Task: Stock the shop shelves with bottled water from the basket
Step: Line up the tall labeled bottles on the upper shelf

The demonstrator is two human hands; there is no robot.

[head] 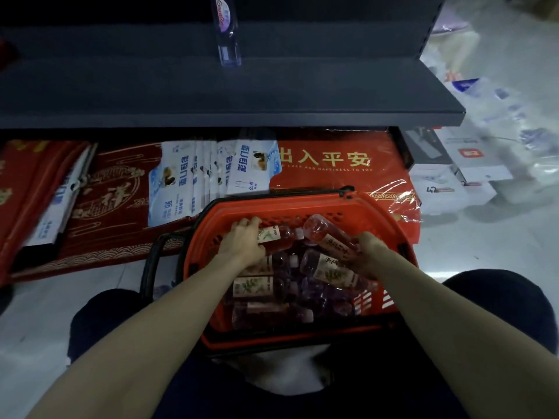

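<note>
- Here, your left hand curls its fingers over a labelled bottle that lies on its side near the far wall of the basket.
- Your right hand grips a second bottle. It is tilted, with its base end pointing up and away from you, and the neck end is hidden by the hand.
- The orange basket sits on the pale floor between your knees. Its black handle hangs down on the left side.
- More bottles lie heaped on their sides inside the basket. They have pale labels with a green plant motif.
- The dark shelf above carries one clear bottle, upright and set toward the back.
- Beneath that shelf, red mats and white-and-blue packets lie flat just beyond the basket.
</note>
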